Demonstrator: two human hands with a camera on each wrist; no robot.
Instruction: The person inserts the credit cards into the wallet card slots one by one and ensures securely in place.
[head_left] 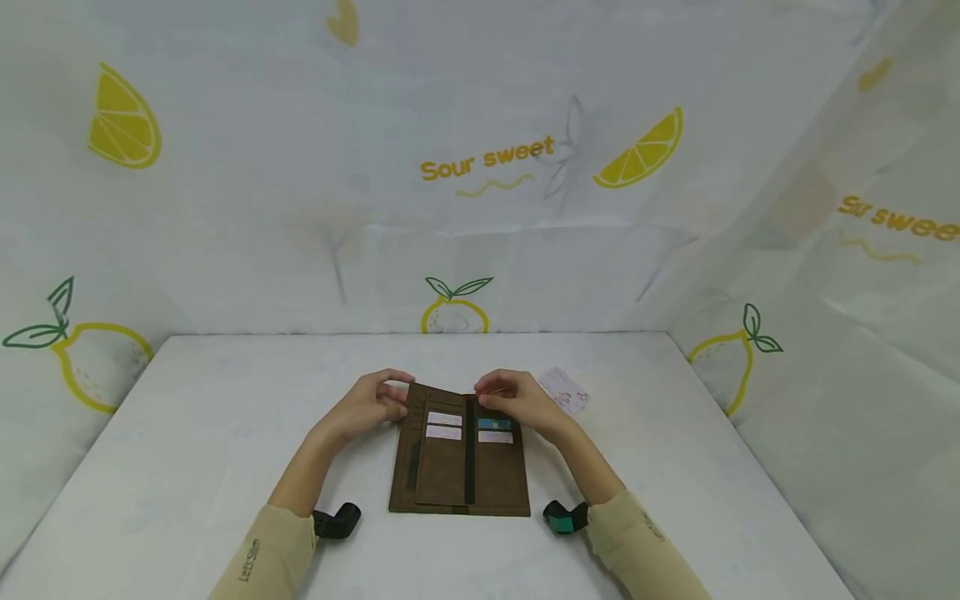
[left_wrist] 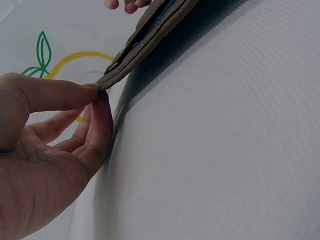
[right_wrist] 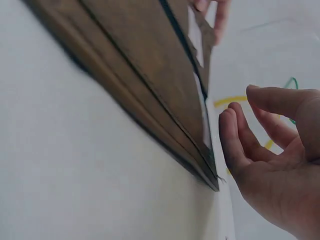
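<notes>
An opened brown bifold wallet lies on the white table, with white cards in its left slots and a blue card above a white one on the right. A dark strip runs down its middle. My left hand pinches the wallet's far left edge between thumb and fingers, and the left wrist view shows that edge raised off the table. Over the far right part is my right hand; in the right wrist view its fingers are bent, thumb apart from them, with nothing between.
A white and pink card lies on the table just beyond the right hand. Black wrist devices are worn at both cuffs. A white curtain with lemon prints stands behind the table and along its sides.
</notes>
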